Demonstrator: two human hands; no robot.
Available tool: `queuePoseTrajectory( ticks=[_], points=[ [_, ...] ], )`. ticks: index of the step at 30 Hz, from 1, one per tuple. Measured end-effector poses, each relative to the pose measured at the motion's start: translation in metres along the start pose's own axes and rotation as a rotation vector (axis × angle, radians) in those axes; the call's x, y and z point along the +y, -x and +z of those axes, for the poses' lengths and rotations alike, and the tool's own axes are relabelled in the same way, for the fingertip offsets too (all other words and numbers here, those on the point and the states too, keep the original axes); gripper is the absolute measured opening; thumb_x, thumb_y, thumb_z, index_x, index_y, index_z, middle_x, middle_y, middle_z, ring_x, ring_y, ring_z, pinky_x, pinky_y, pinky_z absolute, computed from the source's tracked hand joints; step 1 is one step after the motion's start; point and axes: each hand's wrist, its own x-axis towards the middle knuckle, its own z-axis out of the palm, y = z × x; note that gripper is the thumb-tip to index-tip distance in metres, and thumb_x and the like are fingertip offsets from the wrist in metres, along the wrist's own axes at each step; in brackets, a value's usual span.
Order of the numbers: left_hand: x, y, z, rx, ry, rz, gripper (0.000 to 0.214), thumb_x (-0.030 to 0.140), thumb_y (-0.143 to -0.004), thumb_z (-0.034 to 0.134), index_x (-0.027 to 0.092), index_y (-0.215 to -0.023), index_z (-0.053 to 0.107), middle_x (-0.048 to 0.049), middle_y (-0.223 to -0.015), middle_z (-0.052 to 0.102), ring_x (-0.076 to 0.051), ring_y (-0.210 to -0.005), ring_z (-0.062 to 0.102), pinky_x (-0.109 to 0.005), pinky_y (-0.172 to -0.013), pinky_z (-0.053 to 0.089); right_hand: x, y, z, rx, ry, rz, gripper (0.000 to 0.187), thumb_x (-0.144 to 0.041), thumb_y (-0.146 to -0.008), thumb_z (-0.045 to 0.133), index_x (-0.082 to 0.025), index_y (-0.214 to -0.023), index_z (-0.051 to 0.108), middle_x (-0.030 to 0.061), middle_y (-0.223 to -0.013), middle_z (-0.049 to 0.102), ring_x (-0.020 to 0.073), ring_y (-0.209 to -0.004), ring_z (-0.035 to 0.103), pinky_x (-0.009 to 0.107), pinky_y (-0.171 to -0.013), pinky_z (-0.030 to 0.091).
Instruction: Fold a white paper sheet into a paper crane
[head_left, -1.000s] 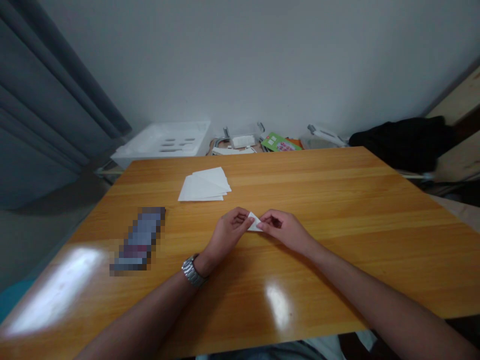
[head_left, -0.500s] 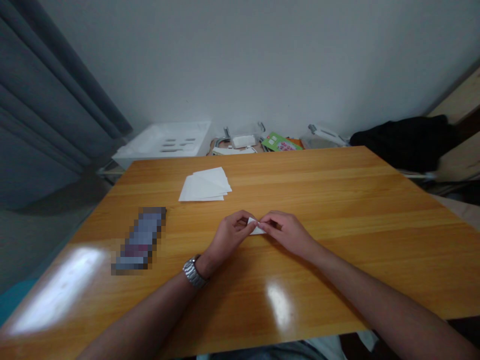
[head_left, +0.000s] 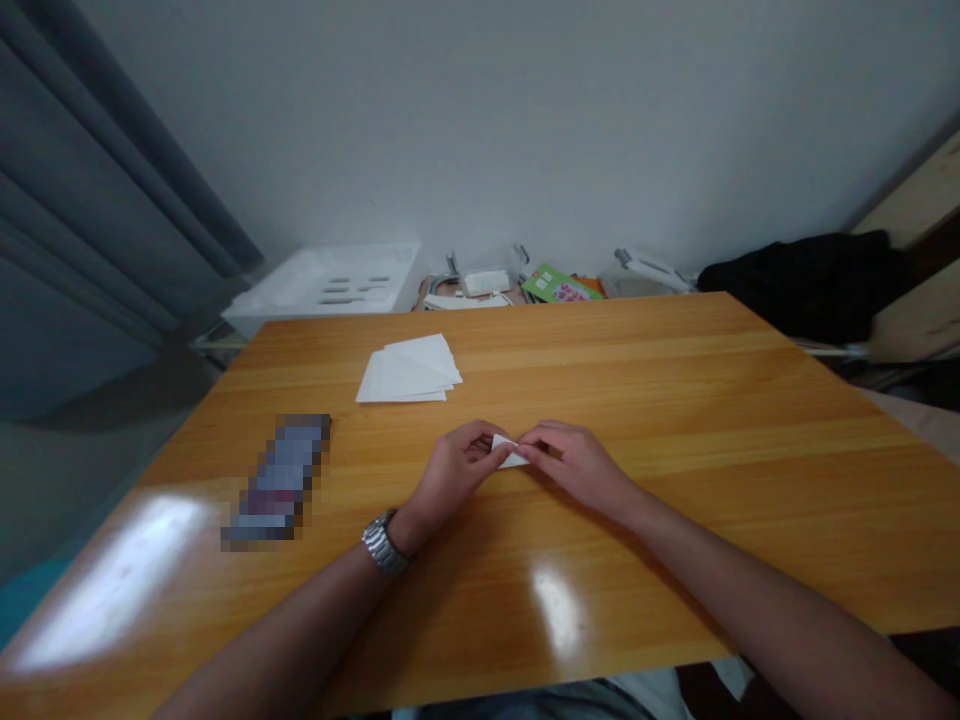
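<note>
A small folded piece of white paper lies on the wooden table near its middle. My left hand, with a metal watch on its wrist, pinches the paper's left side with curled fingers. My right hand pinches the paper's right side, fingers pressed together over it. Most of the paper is hidden under the fingertips. A small stack of white paper sheets rests farther back on the table, apart from both hands.
A dark, blurred-out flat object lies on the table at the left. Behind the table are a white tray, a green packet and other clutter. Dark cloth lies at the right. A grey curtain hangs at the left.
Both hands have closed in a little over the folded paper, so less of it shows now. The other things have not moved.
</note>
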Motion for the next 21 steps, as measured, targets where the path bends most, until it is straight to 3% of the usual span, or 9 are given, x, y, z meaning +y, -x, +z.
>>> queuePoseTrajectory(
  ticks=[21],
  points=[
    [-0.0006,-0.0021,-0.0018,0.058,-0.024,0.002,0.027,0.042,-0.09,0.067,0.016,-0.087,0.071,-0.0031,-0.081,0.073,-0.016,-0.073,0.068,-0.024,-0.067,0.054,0.0057,-0.0001,-0.0034,0.005,-0.067,0.069,0.024,-0.036,-0.097,0.058,-0.022,-0.088,0.074,0.004,-0.087,0.075,0.019,-0.08,0.066,0.031,-0.075,0.048]
  ],
)
